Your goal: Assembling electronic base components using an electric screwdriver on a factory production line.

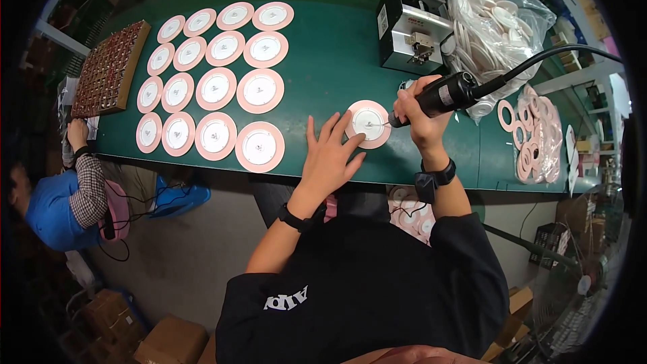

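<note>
A white disc with a pink ring around it [368, 116] lies flat on the green table in front of me. My left hand [334, 149] has its fingers spread, and the fingertips rest on or by the disc's near-left edge. In my right hand [423, 116] is a black electric screwdriver [445, 94], its tip pointing left at the disc's middle. Whether the tip touches a screw is too small to tell. To the left, several matching pink-ringed white discs [218, 89] stand in rows, each with a small dark part at its centre.
A black and silver machine [412, 25] sits at the back, beside a clear bag of white discs [492, 23]. Pink rings [536, 135] lie at the right. A brown gridded tray [111, 71] is at far left, near another person in blue [64, 209]. A fan [579, 283] stands lower right.
</note>
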A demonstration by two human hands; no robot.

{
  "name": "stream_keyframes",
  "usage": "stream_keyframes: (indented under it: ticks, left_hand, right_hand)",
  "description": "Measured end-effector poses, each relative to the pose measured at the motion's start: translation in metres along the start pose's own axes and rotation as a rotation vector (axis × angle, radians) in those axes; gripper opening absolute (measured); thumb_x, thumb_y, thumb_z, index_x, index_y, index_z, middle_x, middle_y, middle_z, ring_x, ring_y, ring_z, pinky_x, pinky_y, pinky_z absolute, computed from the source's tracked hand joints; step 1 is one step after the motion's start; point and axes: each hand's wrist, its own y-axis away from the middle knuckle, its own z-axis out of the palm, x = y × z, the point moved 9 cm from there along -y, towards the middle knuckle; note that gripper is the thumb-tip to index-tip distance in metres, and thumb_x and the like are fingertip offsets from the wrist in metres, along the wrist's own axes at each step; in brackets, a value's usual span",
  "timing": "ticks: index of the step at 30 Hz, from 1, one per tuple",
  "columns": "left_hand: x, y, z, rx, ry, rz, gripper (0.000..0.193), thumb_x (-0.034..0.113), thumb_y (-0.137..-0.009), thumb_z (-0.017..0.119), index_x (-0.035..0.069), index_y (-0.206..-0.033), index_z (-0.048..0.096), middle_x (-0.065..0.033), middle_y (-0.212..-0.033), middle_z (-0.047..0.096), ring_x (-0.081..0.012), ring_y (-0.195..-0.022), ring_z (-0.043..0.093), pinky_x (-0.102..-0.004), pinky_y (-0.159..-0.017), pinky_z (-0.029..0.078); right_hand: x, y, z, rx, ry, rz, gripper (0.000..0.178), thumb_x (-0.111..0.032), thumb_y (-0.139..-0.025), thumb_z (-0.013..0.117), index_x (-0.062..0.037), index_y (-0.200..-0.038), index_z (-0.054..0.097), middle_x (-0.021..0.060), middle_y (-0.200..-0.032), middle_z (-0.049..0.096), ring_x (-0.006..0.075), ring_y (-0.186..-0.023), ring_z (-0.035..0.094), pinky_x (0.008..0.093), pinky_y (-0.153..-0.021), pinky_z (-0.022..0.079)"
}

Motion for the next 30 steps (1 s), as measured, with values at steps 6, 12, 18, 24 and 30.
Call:
stream_keyframes:
  ticks: [6, 12, 18, 24, 30]
  left_hand:
    - [-0.002, 0.003, -0.003, 0.044, 0.050, 0.023, 0.031, 0.028, -0.085, 0.073, 0.016, -0.114, 0.073, -0.0145, -0.150, 0.049, -0.0367, -0.138, 0.043, -0.0699, -0.116, 0.019]
    - [-0.003, 0.000, -0.006, 0.045, 0.058, 0.022, 0.030, 0.027, -0.086, 0.073, 0.016, -0.114, 0.074, -0.0146, -0.150, 0.050, -0.0360, -0.137, 0.044, -0.0694, -0.116, 0.019]
    - [-0.002, 0.001, -0.004, 0.052, 0.065, 0.020, 0.029, 0.026, -0.086, 0.073, 0.017, -0.113, 0.074, -0.0140, -0.149, 0.051, -0.0357, -0.138, 0.044, -0.0690, -0.116, 0.018]
    - [-0.004, 0.002, -0.004, 0.046, 0.073, 0.008, 0.029, 0.027, -0.085, 0.073, 0.017, -0.113, 0.074, -0.0135, -0.150, 0.050, -0.0356, -0.138, 0.043, -0.0688, -0.117, 0.018]
    - [-0.002, 0.000, -0.006, 0.032, 0.065, 0.009, 0.030, 0.027, -0.085, 0.073, 0.018, -0.113, 0.074, -0.0134, -0.150, 0.049, -0.0361, -0.139, 0.043, -0.0690, -0.117, 0.018]
  right_hand:
    - [-0.045, -0.029, -0.013, 0.120, 0.007, -0.066, 0.034, 0.004, -0.090, 0.063, 0.0002, -0.121, 0.051, 0.0042, -0.065, 0.052, 0.0147, -0.050, 0.049, 0.0313, -0.052, 0.045]
    - [-0.065, -0.122, -0.058, 0.271, 0.069, -0.332, 0.022, 0.002, -0.090, 0.067, -0.0002, -0.109, 0.057, 0.0036, -0.065, 0.051, 0.0152, -0.051, 0.049, 0.0324, -0.053, 0.046]
    - [-0.035, -0.140, -0.069, 0.208, 0.072, -0.229, 0.016, 0.002, -0.089, 0.067, -0.0036, -0.099, 0.056, 0.0039, -0.067, 0.051, 0.0158, -0.051, 0.049, 0.0332, -0.053, 0.045]
    - [-0.044, -0.057, -0.013, 0.092, -0.152, -0.106, 0.021, 0.005, -0.089, 0.063, -0.0044, -0.104, 0.051, 0.0053, -0.068, 0.049, 0.0153, -0.049, 0.047, 0.0339, -0.053, 0.046]
    - [-0.011, -0.027, 0.018, 0.044, -0.078, -0.057, 0.023, 0.006, -0.090, 0.062, -0.0039, -0.105, 0.048, 0.0058, -0.070, 0.050, 0.0151, -0.050, 0.049, 0.0343, -0.053, 0.047]
